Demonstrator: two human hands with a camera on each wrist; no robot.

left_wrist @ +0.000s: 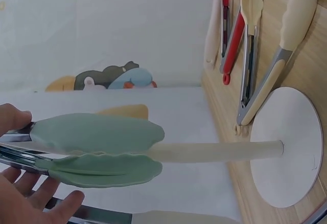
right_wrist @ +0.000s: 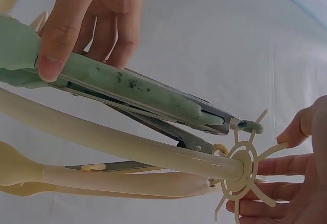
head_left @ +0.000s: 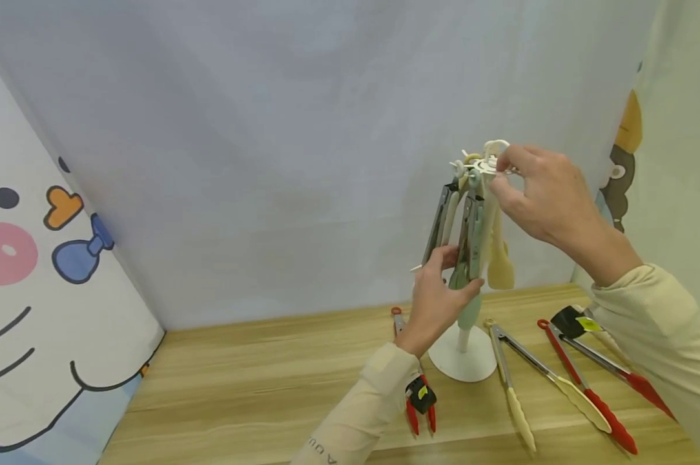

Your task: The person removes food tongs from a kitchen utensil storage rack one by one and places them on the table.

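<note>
A cream utensil stand with a spoked hook wheel (right_wrist: 240, 165) on top and a round white base (head_left: 460, 367) stands on the table, with tongs hanging from it. My left hand (head_left: 437, 296) holds green tongs (left_wrist: 97, 133) between thumb and fingers, partway down their arms. Their ring hangs on a hook of the wheel, as the right wrist view shows. My right hand (head_left: 550, 194) pinches one hook arm of the wheel, thumb at its tip, other fingers behind the wheel. Grey-and-cream tongs (head_left: 440, 219) and yellow tongs (head_left: 501, 265) hang beside the green ones.
Right of the base lie cream-yellow tongs (head_left: 576, 397) and red tongs (head_left: 608, 420), spread on the wooden table (head_left: 257, 387). Small red tongs (head_left: 412, 420) with a black piece (head_left: 421, 395) lie left of the base. Behind hangs a pale curtain (head_left: 268, 161).
</note>
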